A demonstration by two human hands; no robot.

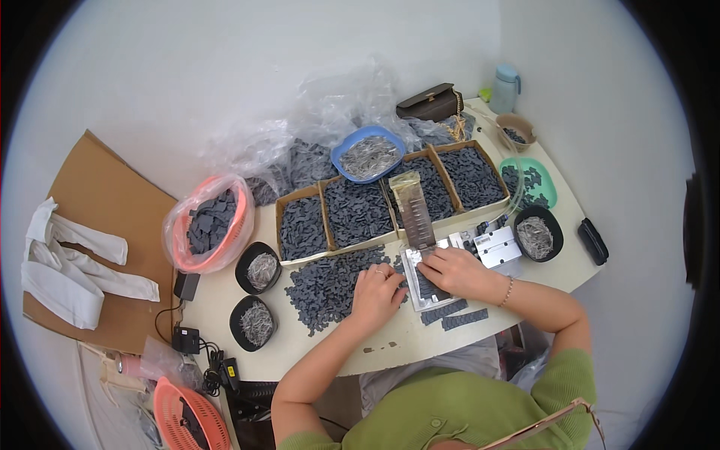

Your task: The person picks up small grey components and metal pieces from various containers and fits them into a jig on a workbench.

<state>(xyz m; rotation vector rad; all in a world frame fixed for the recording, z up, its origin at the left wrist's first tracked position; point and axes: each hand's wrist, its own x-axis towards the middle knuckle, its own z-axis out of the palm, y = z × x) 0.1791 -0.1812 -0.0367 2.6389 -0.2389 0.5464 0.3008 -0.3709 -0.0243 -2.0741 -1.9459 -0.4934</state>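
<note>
My left hand (377,296) is at the right edge of a loose pile of small dark grey pieces (322,289), fingers bent and drawn together. Whatever is in its fingertips is too small to make out. My right hand (456,271) reaches over a metal fixture (411,271), its fingers closed down on the grey pieces set in it. What they pinch is hidden. A clear upright plastic piece (412,206) with a yellowish top stands behind the fixture. Two short strips of joined grey pieces (465,320) lie at its near side.
Cardboard trays (324,214) of grey pieces line the back. A blue basin (335,159) and black bowls (238,334) hold thin metal pins. A metal block with tubing (498,247) sits right of the fixture. A green tray (553,187), a pink basket (246,225) and a black case (592,241) stand around.
</note>
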